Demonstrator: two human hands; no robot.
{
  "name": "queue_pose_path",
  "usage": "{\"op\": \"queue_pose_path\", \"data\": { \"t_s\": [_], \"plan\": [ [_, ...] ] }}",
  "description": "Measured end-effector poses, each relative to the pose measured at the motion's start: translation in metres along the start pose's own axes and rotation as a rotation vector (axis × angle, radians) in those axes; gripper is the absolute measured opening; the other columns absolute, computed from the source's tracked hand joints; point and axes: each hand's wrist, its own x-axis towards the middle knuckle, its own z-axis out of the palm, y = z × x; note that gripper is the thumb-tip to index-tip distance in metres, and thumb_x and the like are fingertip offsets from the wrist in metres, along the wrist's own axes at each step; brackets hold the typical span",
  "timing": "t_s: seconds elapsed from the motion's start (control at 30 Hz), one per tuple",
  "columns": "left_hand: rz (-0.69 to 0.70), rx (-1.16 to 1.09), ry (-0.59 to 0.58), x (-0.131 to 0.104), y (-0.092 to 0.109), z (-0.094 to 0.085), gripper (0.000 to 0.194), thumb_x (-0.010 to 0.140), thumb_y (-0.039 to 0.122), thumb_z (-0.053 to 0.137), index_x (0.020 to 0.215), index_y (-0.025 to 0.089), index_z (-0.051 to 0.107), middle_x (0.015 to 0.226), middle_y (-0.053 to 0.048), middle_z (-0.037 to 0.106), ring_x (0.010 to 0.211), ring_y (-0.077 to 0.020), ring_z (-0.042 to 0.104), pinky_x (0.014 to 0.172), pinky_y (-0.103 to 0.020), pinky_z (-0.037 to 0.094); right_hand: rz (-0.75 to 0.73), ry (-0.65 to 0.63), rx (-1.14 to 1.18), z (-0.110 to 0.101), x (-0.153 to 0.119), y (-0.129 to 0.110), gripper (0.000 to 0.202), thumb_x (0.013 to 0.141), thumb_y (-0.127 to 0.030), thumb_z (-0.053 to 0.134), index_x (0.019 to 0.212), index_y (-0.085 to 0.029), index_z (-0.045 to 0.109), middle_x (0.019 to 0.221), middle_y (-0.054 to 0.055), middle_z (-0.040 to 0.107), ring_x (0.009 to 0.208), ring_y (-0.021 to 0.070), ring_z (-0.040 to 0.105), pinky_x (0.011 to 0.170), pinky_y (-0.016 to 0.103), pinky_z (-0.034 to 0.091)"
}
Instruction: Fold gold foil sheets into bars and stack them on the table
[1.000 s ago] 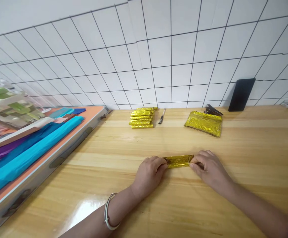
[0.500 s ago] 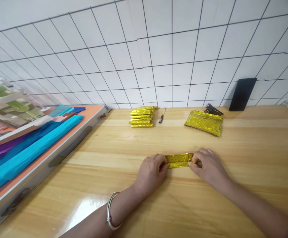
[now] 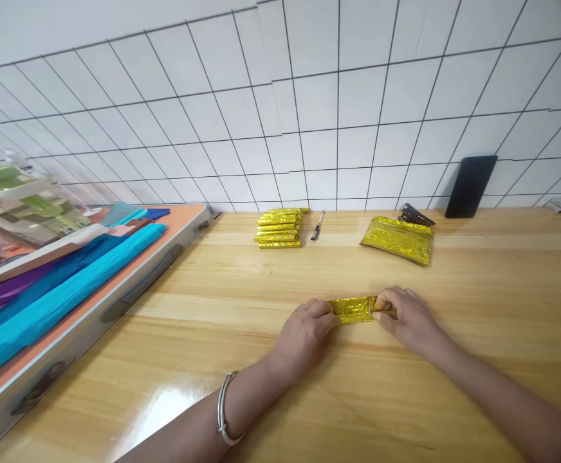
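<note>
A folded strip of gold foil paper (image 3: 354, 310) lies on the wooden table between my hands, creased along its length. My left hand (image 3: 308, 331) is closed over its left end, fingers pressed together and holding it against the tabletop. At the right end, my right hand (image 3: 404, 316) pinches the foil between thumb and fingers, where a narrow flap is turned over. Both ends of the strip are partly hidden by my fingers. Farther back sit a pile of rolled gold foil pieces (image 3: 279, 227) and a stack of flat gold foil sheets (image 3: 397, 240).
A pen (image 3: 318, 226) lies beside the rolled pieces. Behind the flat sheets is a black clip (image 3: 416, 215), and a black phone-like slab (image 3: 471, 186) leans on the tiled wall. An orange-topped case (image 3: 186, 215) at left bears blue rolled paper (image 3: 75, 301) and a green-and-white device (image 3: 27, 202).
My left hand has shifted right along the strip, its fingers now flatter over the end. The flap at the strip's right end stands out more. My view has turned slightly.
</note>
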Motion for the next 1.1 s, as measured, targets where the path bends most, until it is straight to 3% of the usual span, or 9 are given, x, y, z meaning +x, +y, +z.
{"op": "queue_pose_path", "data": {
  "t_s": [0.27, 0.5, 0.6, 0.77, 0.93, 1.1],
  "plan": [
    [0.083, 0.306, -0.24, -0.003, 0.018, -0.015, 0.019, 0.087, 0.012, 0.041, 0.095, 0.015, 0.058, 0.09, -0.008, 0.058, 0.085, -0.0199, 0.051, 0.077, -0.032, 0.046, -0.02, 0.018, 0.043, 0.0, 0.0, 0.002, 0.008, 0.07, -0.016, 0.048, 0.07, -0.021, 0.055, 0.069, -0.002, 0.058, 0.068, 0.0157, 0.05, 0.064, 0.028, 0.036],
    [0.117, 0.385, -0.172, -0.012, 0.031, -0.008, 0.025, 0.086, 0.02, 0.042, 0.108, 0.014, 0.052, 0.093, -0.01, 0.056, 0.085, -0.0224, 0.051, 0.076, -0.036, 0.043, -0.115, 0.082, -0.178, -0.001, -0.014, -0.01, 0.008, 0.078, -0.014, 0.051, 0.079, -0.019, 0.057, 0.08, 0.003, 0.06, 0.078, 0.0185, 0.05, 0.071, 0.031, 0.036],
    [0.106, 0.365, -0.16, -0.01, 0.032, -0.008, 0.022, 0.089, 0.024, 0.039, 0.102, 0.015, 0.054, 0.09, -0.009, 0.055, 0.085, -0.0225, 0.05, 0.074, -0.037, 0.042, -0.265, 0.087, -0.39, -0.002, -0.024, -0.026, 0.021, 0.081, -0.008, 0.049, 0.094, -0.019, 0.061, 0.094, 0.006, 0.061, 0.091, 0.0221, 0.048, 0.078, 0.035, 0.035],
    [0.12, 0.336, -0.137, -0.008, 0.03, -0.007, 0.024, 0.09, 0.024, 0.037, 0.102, 0.015, 0.056, 0.095, -0.009, 0.053, 0.092, -0.0219, 0.048, 0.081, -0.036, 0.041, -0.482, -0.011, -0.527, 0.003, -0.031, -0.041, 0.033, 0.084, -0.008, 0.048, 0.114, -0.019, 0.056, 0.103, 0.008, 0.061, 0.097, 0.0223, 0.048, 0.08, 0.036, 0.036],
    [0.151, 0.371, -0.159, -0.01, 0.029, -0.003, 0.023, 0.089, 0.022, 0.037, 0.1, 0.014, 0.057, 0.091, -0.01, 0.054, 0.086, -0.0226, 0.048, 0.077, -0.037, 0.044, -0.559, -0.041, -0.623, 0.003, -0.03, -0.035, 0.038, 0.082, -0.009, 0.05, 0.119, -0.016, 0.054, 0.106, 0.009, 0.062, 0.095, 0.0249, 0.05, 0.075, 0.038, 0.037],
    [0.132, 0.389, -0.155, -0.017, 0.029, -0.003, 0.025, 0.089, 0.025, 0.038, 0.104, 0.015, 0.055, 0.102, -0.011, 0.056, 0.091, -0.0231, 0.051, 0.078, -0.037, 0.045, -0.543, -0.075, -0.549, -0.015, -0.025, -0.024, 0.036, 0.083, -0.01, 0.051, 0.116, -0.023, 0.057, 0.108, 0.005, 0.064, 0.097, 0.0226, 0.051, 0.073, 0.034, 0.037]
  ]
}}
